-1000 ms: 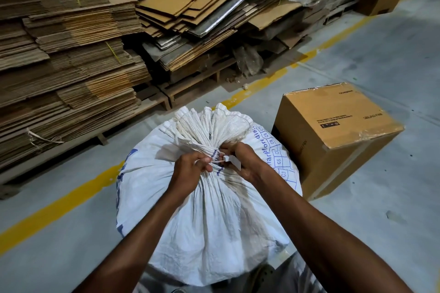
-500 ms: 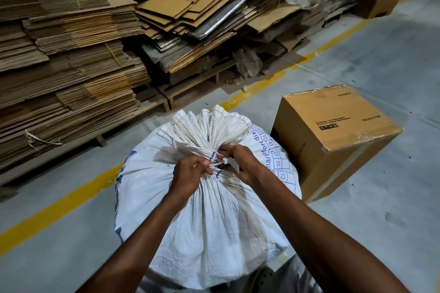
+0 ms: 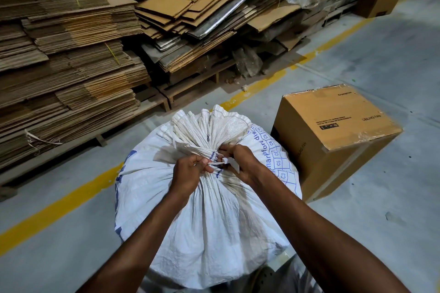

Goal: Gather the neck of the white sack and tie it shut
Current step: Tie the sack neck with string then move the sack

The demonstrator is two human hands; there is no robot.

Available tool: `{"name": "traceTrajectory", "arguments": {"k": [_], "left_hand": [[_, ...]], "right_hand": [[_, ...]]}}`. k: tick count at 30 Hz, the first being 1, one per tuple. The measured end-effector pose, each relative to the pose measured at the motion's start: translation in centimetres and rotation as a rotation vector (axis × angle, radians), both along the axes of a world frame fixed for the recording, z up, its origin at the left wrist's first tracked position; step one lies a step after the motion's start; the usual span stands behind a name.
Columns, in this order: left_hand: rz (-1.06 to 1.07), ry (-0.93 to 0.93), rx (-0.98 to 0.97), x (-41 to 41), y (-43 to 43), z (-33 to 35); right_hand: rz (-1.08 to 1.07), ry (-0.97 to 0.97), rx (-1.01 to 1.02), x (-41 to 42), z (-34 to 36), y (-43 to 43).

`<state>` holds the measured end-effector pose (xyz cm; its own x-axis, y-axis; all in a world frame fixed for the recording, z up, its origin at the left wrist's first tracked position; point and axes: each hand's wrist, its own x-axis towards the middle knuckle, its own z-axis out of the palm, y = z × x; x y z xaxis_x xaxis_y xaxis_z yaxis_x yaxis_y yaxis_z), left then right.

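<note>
Hands (image 3: pixel 215 165) barely shifted, box (image 3: pixel 333 131) seemingly touching sack (image 3: pixel 209 216)

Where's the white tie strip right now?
In the head view, the white tie strip is at the gathered neck of the white sack, between the left hand and right hand.

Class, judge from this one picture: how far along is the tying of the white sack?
Done: the neck of the white sack is gathered into tight pleats. In hand: the left hand and right hand pinch a thin white tie strip at the neck. Left: no finished knot is visible, so it must still be cinched and knotted.
</note>
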<state>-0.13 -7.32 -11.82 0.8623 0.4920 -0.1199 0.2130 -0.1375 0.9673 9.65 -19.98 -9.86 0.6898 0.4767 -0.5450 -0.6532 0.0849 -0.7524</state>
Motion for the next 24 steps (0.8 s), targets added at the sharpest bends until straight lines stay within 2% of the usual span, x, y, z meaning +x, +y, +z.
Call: {"name": "traceTrajectory", "arguments": {"k": [9,16,19,22,24], "left_hand": [[0.022,0.021,-0.014,0.2,-0.4,-0.3],[-0.008,0.085,0.120,1.0,-1.8,-1.4],[0.015,0.114,0.145,1.5,-2.5,-1.4],[0.048,0.133,0.116,2.1,-2.7,-1.5],[0.041,0.121,0.074,2.3,-2.8,-1.5]], "right_hand": [[-0.009,-0.019,-0.054,0.1,-0.5,0.0],[-0.058,-0.056,-0.111,-0.3,-0.7,0.7],[-0.146,-0.052,-0.120,-0.8,-0.5,0.9],[-0.328,0.095,-0.012,-1.0,-0.9,0.2],[-0.447,0.254,0.137,-1.0,-2.1,-0.6]]}}
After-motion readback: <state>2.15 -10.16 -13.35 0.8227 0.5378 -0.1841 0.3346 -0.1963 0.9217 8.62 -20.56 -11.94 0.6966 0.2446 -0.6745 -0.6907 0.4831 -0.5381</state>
